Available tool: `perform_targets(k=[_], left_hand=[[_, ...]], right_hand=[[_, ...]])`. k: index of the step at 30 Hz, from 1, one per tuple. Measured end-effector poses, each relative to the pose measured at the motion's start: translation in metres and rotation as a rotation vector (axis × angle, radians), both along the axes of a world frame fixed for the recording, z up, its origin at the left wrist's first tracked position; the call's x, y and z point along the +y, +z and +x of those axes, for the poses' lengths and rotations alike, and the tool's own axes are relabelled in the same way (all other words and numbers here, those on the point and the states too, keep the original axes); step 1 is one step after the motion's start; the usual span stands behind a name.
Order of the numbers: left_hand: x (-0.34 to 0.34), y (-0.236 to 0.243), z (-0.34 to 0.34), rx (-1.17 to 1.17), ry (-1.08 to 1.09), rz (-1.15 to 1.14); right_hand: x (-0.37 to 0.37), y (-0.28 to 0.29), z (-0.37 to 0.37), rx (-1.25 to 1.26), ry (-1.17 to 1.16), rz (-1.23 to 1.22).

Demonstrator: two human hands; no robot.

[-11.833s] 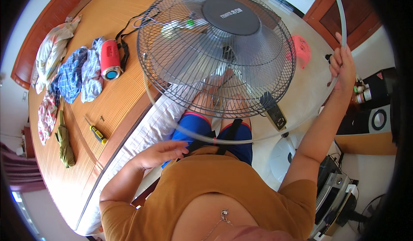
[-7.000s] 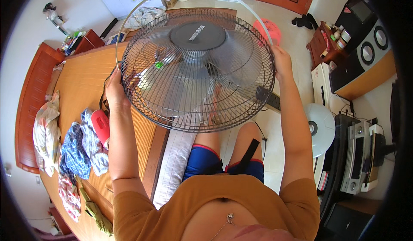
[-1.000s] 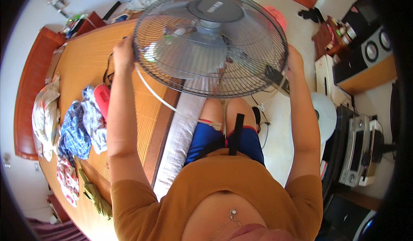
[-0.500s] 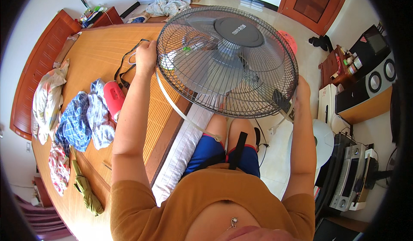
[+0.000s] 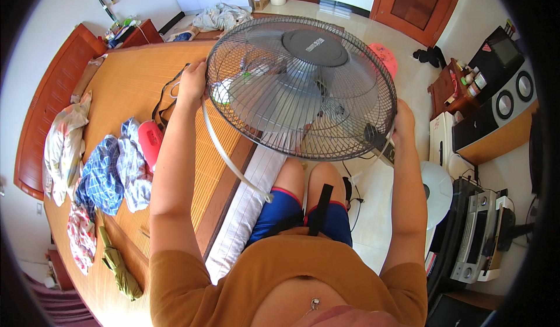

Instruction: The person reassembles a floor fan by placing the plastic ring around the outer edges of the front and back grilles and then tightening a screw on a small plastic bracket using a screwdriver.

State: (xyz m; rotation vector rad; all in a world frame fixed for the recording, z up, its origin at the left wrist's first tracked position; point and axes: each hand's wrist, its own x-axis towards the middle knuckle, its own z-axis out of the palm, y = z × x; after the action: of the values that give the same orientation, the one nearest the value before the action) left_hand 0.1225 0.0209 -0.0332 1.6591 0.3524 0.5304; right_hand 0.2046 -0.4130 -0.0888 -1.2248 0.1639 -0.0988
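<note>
Fan grille (image 5: 303, 88) — rim gripped by left hand (image 5: 192, 82), right hand (image 5: 403, 123)

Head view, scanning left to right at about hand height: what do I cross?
Pale crumpled cloth → blue checked cloth → red device → left hand on the grille rim → fan grille → right hand on the opposite rim → speakers.

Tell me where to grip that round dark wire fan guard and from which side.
Grip the round dark wire fan guard at its outer rim, from opposite sides, as the left hand and right hand do now: it is wide, flat and tilted, and the mesh offers no handle.
</note>
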Motion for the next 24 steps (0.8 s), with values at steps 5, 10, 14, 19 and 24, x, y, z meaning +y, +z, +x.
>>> perform_targets(k=[5,10,14,19,24], left_hand=[[0.004,0.007,0.0,0.098,-0.052,0.056],[0.009,-0.001,0.009,0.019,-0.021,0.015],[0.009,0.007,0.005,0.09,-0.033,0.029],[0.012,-0.001,0.011,0.043,-0.043,0.107],[0.016,-0.011,0.012,-0.037,0.007,0.213]], right_hand=[[-0.009,-0.005,0.004,0.04,0.121,-0.05],[-0.005,-0.007,0.007,0.04,0.02,-0.001],[-0.008,-0.011,0.009,0.027,0.069,-0.039],[-0.013,-0.016,0.008,-0.005,0.035,-0.079],[-0.001,-0.016,0.002,-0.063,-0.049,0.0]])
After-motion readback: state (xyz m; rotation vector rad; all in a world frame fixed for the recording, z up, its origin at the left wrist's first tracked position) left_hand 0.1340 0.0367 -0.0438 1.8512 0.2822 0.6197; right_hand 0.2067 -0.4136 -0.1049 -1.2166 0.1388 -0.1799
